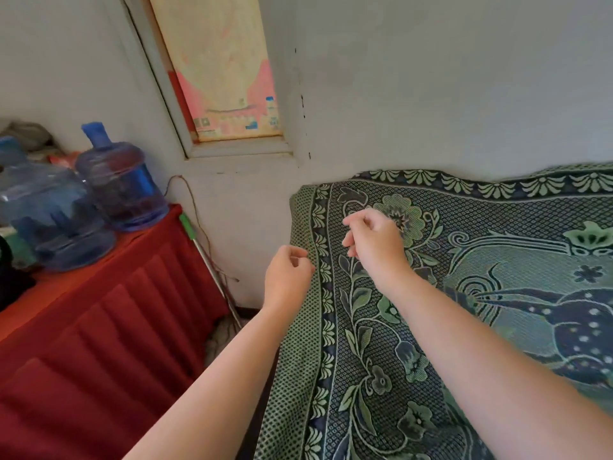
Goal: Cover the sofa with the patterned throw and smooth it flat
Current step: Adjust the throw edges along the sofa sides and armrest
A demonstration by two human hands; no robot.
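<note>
From my seat the throw point(431, 343) is already spread over the sofa, which it hides almost wholly. Its top border runs along the wall point(447, 94) and its left edge drops over the sofa's end. So I judge the covering done and the smoothing in hand, here at the upper left corner.

The left hand point(288, 273) sits right at the throw's dotted edge band with fingers curled; whether its grip has pinched the cloth I cannot tell. The right hand point(376, 242) hovers over the flower border, grip loose, fingers half curled, holding nothing I can make out.

The top border looks wavy further right. Next I would lay both palms flat on the cloth and sweep outward toward corner and edge, tugging lightly so the border lies straight without dragging the throw off the back.
</note>
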